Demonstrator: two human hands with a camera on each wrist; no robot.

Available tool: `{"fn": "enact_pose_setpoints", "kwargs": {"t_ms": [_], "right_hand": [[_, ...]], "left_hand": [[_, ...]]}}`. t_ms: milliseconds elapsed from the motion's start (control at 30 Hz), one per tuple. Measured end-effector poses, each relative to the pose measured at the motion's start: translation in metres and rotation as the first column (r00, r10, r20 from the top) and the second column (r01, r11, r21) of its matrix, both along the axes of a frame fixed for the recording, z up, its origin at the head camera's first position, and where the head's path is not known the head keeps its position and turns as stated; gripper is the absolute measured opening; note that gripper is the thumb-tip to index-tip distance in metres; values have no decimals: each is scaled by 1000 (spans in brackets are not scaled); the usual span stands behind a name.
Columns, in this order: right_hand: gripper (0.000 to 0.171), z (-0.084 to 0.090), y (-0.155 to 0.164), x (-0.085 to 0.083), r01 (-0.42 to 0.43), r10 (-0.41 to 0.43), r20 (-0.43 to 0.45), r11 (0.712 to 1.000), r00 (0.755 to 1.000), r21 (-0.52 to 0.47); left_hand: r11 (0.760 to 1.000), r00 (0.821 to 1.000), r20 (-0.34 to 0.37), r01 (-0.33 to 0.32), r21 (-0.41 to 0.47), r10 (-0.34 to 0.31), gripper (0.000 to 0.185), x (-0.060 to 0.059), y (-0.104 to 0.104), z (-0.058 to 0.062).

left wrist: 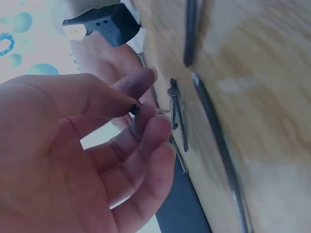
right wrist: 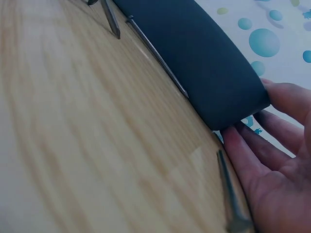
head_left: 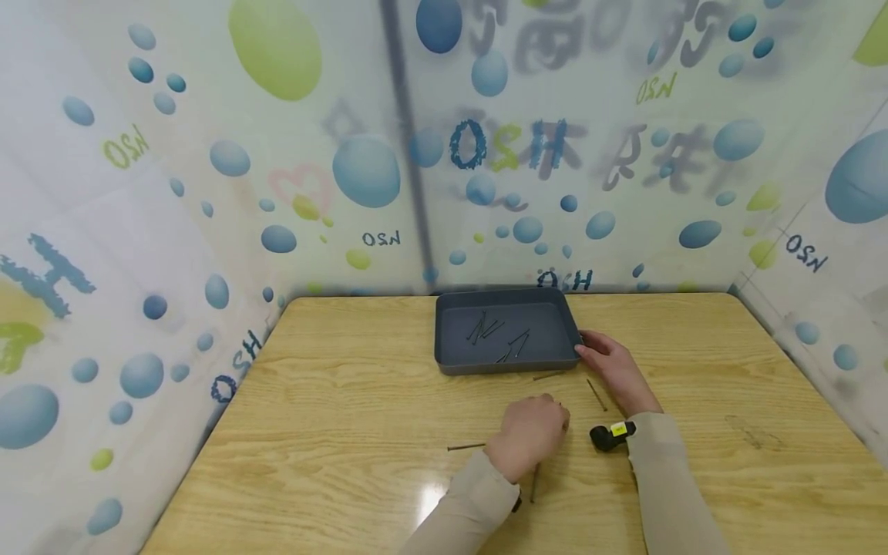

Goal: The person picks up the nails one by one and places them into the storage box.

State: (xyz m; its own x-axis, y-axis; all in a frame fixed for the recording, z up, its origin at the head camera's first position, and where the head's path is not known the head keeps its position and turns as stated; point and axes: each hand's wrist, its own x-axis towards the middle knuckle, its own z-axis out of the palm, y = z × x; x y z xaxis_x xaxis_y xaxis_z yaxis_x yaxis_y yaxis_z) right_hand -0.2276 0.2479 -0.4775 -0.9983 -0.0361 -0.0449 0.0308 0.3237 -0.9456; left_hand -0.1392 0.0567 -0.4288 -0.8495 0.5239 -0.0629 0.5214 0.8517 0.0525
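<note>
My left hand point(head_left: 529, 433) is low over the table in front of the tray. Its thumb and forefinger pinch a nail point(left wrist: 134, 110), mostly hidden by the fingers, with only a dark bit showing. Just beyond the fingertips, more nails point(left wrist: 178, 114) lie on the wood. The right hand point(head_left: 616, 374) grips the right end of a shallow dark grey tray point(head_left: 509, 368), thumb against its wall and fingers at the corner underneath. Inside the tray several nails point(head_left: 519, 339) are scattered in two loose groups.
Loose nails lie about the wooden table point(head_left: 333, 432): one nail point(head_left: 597, 395) by the right wrist, another point(head_left: 548, 375) along the tray's front wall, one point(head_left: 465, 447) left of the left hand and one point(head_left: 535, 483) nearer. Behind hangs a patterned curtain point(head_left: 368, 173).
</note>
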Motion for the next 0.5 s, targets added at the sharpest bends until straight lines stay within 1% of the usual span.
{"fn": "enact_pose_setpoints", "kwargs": {"t_ms": [67, 233, 367, 500], "right_hand": [[62, -1, 0, 0, 0, 0, 1, 1000, 1000, -4], [63, -1, 0, 0, -3, 3, 3, 1000, 1000, -31], [63, -1, 0, 0, -6, 6, -7, 999, 1000, -31], [63, -1, 0, 0, -8, 8, -4, 999, 1000, -33]], "left_hand": [[1000, 1000, 14, -7, 26, 7, 18, -1, -1, 2], [992, 998, 62, -28, 123, 20, 24, -4, -6, 10], [975, 994, 109, -41, 219, 17, 30, -9, -11, 14], [953, 983, 182, -56, 297, 1, 24, -15, -18, 17]]}}
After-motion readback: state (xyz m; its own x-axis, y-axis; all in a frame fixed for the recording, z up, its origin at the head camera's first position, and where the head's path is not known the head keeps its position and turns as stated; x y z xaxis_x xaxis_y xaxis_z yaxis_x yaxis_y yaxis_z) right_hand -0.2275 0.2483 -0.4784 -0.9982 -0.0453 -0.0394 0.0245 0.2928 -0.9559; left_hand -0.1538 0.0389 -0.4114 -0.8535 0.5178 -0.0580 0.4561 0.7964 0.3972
